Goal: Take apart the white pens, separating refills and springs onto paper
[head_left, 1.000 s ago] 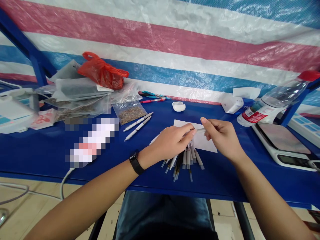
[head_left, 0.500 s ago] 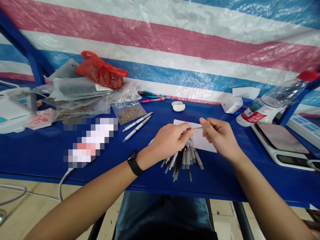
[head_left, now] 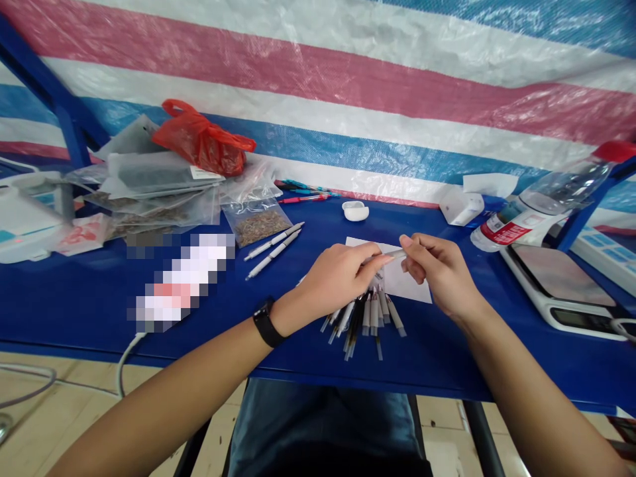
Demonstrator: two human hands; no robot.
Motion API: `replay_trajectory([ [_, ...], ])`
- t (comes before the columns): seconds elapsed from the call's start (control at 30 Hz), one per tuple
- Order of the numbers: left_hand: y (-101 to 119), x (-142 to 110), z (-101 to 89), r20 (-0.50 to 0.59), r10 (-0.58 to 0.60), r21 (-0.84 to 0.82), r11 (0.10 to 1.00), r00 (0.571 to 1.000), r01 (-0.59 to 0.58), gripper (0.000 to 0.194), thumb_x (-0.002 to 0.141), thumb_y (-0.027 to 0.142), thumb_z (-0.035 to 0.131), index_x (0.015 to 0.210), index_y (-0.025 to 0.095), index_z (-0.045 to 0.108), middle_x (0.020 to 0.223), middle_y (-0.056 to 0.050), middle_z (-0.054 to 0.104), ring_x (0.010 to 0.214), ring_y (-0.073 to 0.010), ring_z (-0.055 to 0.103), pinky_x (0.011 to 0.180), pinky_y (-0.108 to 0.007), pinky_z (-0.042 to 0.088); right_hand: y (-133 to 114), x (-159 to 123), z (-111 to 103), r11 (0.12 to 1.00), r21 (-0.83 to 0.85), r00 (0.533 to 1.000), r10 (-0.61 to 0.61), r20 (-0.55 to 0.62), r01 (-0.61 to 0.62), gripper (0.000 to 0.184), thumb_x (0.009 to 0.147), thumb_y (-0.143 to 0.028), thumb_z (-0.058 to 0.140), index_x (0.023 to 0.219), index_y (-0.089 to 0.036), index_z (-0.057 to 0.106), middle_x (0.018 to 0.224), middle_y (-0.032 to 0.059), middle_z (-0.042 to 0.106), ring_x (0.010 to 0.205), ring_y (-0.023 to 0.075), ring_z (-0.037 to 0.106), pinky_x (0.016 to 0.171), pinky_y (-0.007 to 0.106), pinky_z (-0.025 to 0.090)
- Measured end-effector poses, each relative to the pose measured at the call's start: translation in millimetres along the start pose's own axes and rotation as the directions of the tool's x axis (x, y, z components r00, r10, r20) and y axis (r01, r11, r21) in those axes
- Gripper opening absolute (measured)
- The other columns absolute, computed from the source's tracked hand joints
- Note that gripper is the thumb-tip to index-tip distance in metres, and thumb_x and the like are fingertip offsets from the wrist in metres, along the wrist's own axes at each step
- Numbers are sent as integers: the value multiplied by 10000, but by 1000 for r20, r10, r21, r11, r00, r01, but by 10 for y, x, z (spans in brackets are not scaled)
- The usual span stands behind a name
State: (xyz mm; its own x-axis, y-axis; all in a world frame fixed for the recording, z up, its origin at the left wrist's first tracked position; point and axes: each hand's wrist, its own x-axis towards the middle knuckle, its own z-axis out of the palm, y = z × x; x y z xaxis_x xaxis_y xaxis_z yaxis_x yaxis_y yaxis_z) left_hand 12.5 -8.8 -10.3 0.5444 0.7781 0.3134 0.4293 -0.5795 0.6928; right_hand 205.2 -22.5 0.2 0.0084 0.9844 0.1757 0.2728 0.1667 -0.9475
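Observation:
My left hand (head_left: 338,281) and my right hand (head_left: 440,275) meet above the blue table (head_left: 99,305), holding a slim white pen (head_left: 395,254) between them. Its far end is hidden inside my left fingers, while my right thumb and forefinger pinch the part near the tip. Below my left hand lies a loose pile of pen parts and refills (head_left: 365,321), some black and some white. A white paper sheet (head_left: 410,285) lies under my right hand. Two assembled white pens (head_left: 273,250) rest to the left of my hands.
Clear plastic bags (head_left: 163,199) of dried plant material and a red plastic bag (head_left: 201,140) lie at the back left. A small white case (head_left: 355,211), a water bottle (head_left: 541,202) and a digital scale (head_left: 559,285) stand to the right. A pixelated patch (head_left: 181,285) hides an object.
My right hand has shifted slightly on the pen, its fingers curling closer around it. The pen stays held between both hands, and the pile below has not moved.

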Motion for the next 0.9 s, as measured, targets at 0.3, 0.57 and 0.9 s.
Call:
replay_trajectory([
  [0.3, -72, 24, -8, -50, -20, 240, 970, 999, 32, 314, 1057, 387, 475, 820, 202, 565, 570, 39, 515, 530, -140, 506, 533, -272, 234, 32, 13, 10, 994, -107, 999, -19, -32, 15, 602, 809, -743, 693, 540, -219, 569, 485, -19, 476, 489, 127, 464, 541, 295, 409],
  [0.57, -130, 37, -10, -58, -65, 258, 963, 996, 77, 299, 1058, 367, 432, 836, 205, 549, 559, 40, 501, 498, -137, 477, 520, -279, 229, 28, 25, 12, 995, -99, 998, -40, -56, 34, 510, 832, -689, 707, 651, -223, 603, 468, -49, 474, 461, 119, 447, 534, 285, 427],
  [0.9, -100, 19, 29, -6, -37, 216, 976, 999, 37, 292, 1061, 377, 423, 852, 205, 532, 568, 51, 509, 477, -126, 459, 523, -280, 230, 49, 39, -6, 996, -85, 997, -37, -63, 32, 382, 849, -570, 726, 746, -222, 607, 477, -61, 496, 461, 120, 479, 507, 273, 411],
])
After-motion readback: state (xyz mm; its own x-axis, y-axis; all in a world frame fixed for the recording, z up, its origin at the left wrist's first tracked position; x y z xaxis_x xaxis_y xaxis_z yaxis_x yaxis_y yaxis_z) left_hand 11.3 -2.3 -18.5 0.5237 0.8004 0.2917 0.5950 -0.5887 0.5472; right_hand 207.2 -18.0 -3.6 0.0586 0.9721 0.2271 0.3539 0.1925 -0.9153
